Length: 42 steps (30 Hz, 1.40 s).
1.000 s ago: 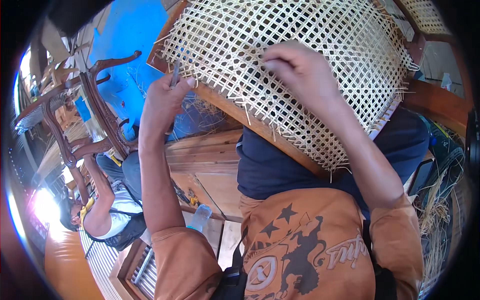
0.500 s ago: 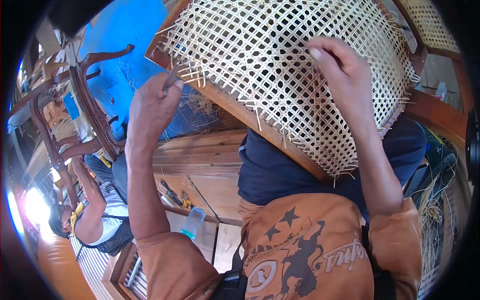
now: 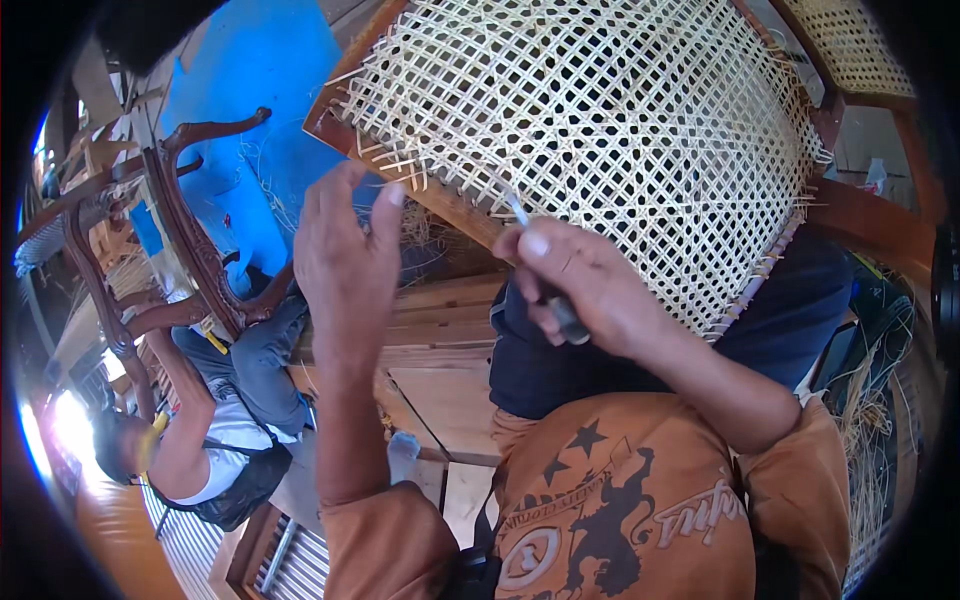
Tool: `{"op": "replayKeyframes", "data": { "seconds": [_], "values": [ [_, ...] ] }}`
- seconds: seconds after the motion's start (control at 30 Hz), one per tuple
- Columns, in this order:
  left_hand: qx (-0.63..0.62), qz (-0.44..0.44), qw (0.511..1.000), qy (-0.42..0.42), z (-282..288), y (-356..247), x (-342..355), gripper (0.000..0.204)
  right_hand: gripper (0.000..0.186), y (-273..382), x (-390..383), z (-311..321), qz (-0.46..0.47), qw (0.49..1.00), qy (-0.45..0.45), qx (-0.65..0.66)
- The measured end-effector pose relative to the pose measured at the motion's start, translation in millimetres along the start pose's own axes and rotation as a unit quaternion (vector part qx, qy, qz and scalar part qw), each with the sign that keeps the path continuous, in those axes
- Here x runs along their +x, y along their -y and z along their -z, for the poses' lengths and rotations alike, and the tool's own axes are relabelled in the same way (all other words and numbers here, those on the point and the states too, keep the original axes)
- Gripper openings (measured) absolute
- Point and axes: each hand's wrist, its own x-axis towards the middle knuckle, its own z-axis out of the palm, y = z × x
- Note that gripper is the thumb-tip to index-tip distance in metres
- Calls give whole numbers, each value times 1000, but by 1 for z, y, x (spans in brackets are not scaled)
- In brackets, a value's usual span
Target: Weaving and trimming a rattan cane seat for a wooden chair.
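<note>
A caned seat panel point(image 3: 600, 130) of pale woven cane in a brown wooden frame point(image 3: 455, 212) lies tilted across my lap. Loose cane ends stick out along its edge. My right hand point(image 3: 590, 280) is closed round a dark-handled awl point(image 3: 568, 322), whose thin metal shaft points up at the near left edge of the weave. Whether its tip touches the cane, I cannot tell. At the frame's left corner my left hand point(image 3: 348, 245) has thumb and fingers spread, close to short cane ends point(image 3: 405, 168), with nothing visibly gripped.
Another caned panel point(image 3: 850, 45) belongs to the chair at the upper right. On the left a co-worker point(image 3: 215, 450) sits by a carved dark chair frame point(image 3: 185, 230). A blue sheet point(image 3: 240, 90) lies beyond, with cane scraps on it. Loose cane strands point(image 3: 860, 430) hang at the right.
The awl has passed from my left hand to my right. My right hand came down and left off the weave's middle; my left opened. The panel shifted slightly.
</note>
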Motion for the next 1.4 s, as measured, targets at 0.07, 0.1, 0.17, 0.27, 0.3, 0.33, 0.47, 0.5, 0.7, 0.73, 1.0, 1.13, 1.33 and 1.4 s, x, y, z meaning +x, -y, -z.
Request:
{"op": "replayKeyframes", "data": {
  "seconds": [0.07, 0.1, 0.17, 0.27, 0.3, 0.33, 0.47, 0.5, 0.7, 0.73, 1.0, 1.13, 1.33, 1.4],
  "values": [
    [-22, 83, 993, 87, 6, 4, 7, 24, 41, 14, 2, 4, -18, 999, 4, 28],
    [-53, 160, 971, 172, 5, 5, 12, 26, 40, 15, 4, 6, -22, 999, -16, 26],
    [-55, 166, 961, 216, 4, 8, 18, 27, 40, 15, 10, 9, -32, 998, -20, 43],
    [-91, 190, 938, 275, 3, 10, 22, 27, 37, 13, 15, 14, -47, 995, -22, 82],
    [-125, 204, 927, 288, 4, 11, 23, 27, 36, 15, 16, 14, -46, 995, -18, 85],
    [-124, 206, 927, 287, 4, 13, 23, 27, 35, 17, 17, 14, -45, 995, -13, 88],
    [-132, 187, 913, 337, 6, 16, 26, 23, 35, 21, 21, 10, -63, 994, -3, 88],
    [-110, 165, 915, 351, 6, 14, 28, 22, 34, 24, 21, 9, -73, 993, 8, 88],
    [-63, 84, 968, 227, 8, -2, 24, 20, 32, 26, 27, 12, -114, 987, 37, 108],
    [-62, 85, 968, 228, 8, -2, 25, 20, 31, 27, 29, 11, -123, 987, 33, 96],
    [-140, 217, 912, 318, 5, 2, 32, 24, 29, 32, 42, 14, -139, 986, 42, 85],
    [-70, 161, 938, 298, 4, -5, 31, 22, 26, 31, 48, 19, -148, 983, 56, 88],
    [-95, 123, 952, 263, -2, 3, 26, 19, 28, 33, 50, 12, -150, 981, 31, 117],
    [-167, 140, 938, 270, -4, 10, 24, 19, 29, 29, 51, 10, -139, 984, 34, 105]
  ]
}}
